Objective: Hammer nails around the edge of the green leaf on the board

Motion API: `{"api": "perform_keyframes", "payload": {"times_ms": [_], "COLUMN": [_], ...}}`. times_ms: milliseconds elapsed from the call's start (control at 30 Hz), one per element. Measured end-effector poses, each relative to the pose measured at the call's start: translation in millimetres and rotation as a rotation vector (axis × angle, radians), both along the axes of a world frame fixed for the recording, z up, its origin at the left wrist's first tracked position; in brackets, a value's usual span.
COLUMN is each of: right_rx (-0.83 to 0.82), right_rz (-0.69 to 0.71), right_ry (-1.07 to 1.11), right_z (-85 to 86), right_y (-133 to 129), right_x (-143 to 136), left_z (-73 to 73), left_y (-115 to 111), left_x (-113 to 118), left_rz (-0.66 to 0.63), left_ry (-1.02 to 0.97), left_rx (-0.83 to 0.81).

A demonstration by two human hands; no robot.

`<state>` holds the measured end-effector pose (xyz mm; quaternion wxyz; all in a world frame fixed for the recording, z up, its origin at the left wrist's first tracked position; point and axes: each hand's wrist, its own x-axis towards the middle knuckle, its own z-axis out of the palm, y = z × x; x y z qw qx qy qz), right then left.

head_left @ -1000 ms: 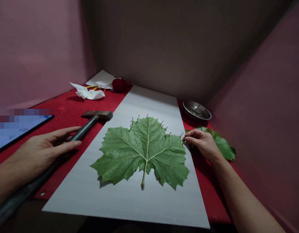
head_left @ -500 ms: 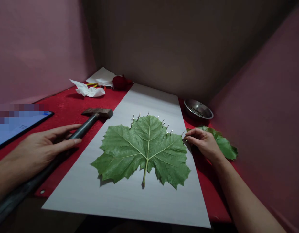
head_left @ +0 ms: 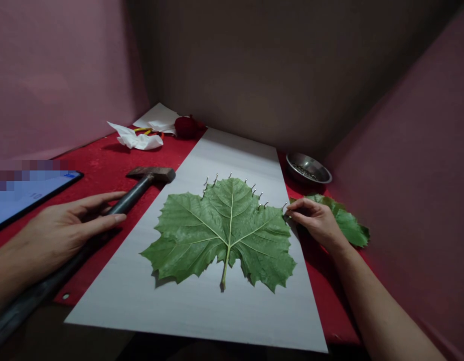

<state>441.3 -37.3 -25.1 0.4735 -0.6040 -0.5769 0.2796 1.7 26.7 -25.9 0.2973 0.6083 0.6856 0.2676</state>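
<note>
A large green lobed leaf [head_left: 205, 228] lies flat on a white board [head_left: 201, 311]. Several small nails [head_left: 254, 190] stand along its upper edge, some of them leaning. My right hand [head_left: 316, 220] is at the leaf's right tip, thumb and forefinger pinched on a small nail [head_left: 288, 217] that is partly hidden by the fingers. An upright nail stands just beside those fingertips. On the left, my left hand [head_left: 79, 218] is loosely around the dark handle of a hammer [head_left: 136, 193], thumb over it. The hammer's head rests near the board's left edge.
At the right, a metal bowl [head_left: 325, 176] holds many nails, and more leaves [head_left: 350, 228] lie below it. A tablet [head_left: 47, 188] is at the left on the red cloth [head_left: 100, 163]. Crumpled tissue [head_left: 141, 142] and a red ball-like object [head_left: 185, 127] sit at the back.
Almost nothing differs. Both hands, the hammer and the leaf keep their places; the view has shifted only very slightly.
</note>
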Motion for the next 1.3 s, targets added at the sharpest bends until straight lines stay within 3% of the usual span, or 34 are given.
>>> {"api": "perform_keyframes", "payload": {"times_ms": [133,600,800,967,1300], "right_rx": [0.007,0.039,0.048,0.041,0.073], "right_rz": [0.004,0.008,0.013,0.017,-0.026], "right_ry": [-0.005,-0.025,-0.025,0.028,0.017], "right_z": [-1.1,-2.5,-5.0,-7.7,-9.1], "right_y": [0.2,-0.3,0.2,0.4,0.1], "right_x": [1.1,-0.4,0.8,1.6,-0.8], "left_z": [-1.2,-6.1,-6.7,-6.7,-3.5], "left_y": [0.9,0.8,1.2,0.0,-0.2], "left_x": [-2.4,-3.2,-3.4,-2.4,-1.9], "left_rz": [-0.025,0.043,0.053,0.076,0.056], "left_ry": [0.058,-0.130,-0.088,-0.168,-0.062], "left_rx": [-0.042,-0.103,-0.071,-0.098,-0.073]}}
